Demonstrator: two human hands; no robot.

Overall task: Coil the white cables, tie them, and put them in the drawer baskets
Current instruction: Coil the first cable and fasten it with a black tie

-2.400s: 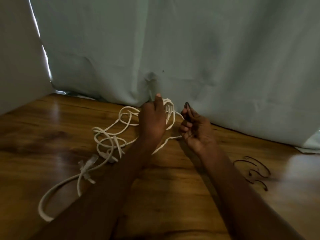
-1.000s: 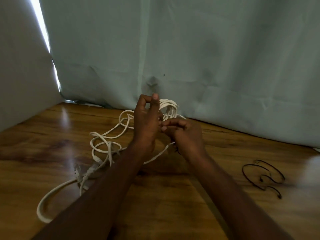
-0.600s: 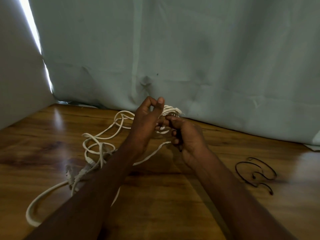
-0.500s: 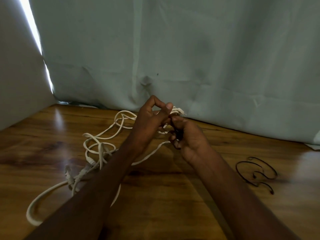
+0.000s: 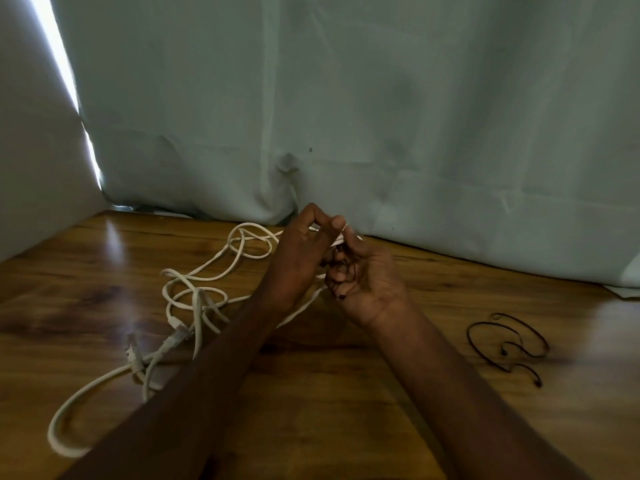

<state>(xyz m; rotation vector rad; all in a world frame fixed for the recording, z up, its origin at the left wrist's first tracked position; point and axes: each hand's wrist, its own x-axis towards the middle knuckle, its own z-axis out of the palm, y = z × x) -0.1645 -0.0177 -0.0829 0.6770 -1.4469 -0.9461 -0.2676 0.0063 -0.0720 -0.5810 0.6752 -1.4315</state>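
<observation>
White cables [image 5: 197, 296] lie in loose tangled loops on the wooden table [image 5: 329, 403], with connectors [image 5: 173, 336] near the left. My left hand [image 5: 299, 258] holds a small coiled bundle of white cable, mostly hidden behind both hands. My right hand [image 5: 363, 278] is pressed against it, fingers curled around a thin dark tie and the coil. A strand of cable [image 5: 304, 304] trails down from the hands toward the table.
Thin black wire ties [image 5: 505, 344] lie on the table to the right. A pale curtain [image 5: 346, 116] hangs along the table's far edge, with a wall [image 5: 31, 150] at the left. No drawer or baskets are in view.
My right hand came from apart to meet the left at the coil. Both hands now work close together, with the right wrist turned palm-up.
</observation>
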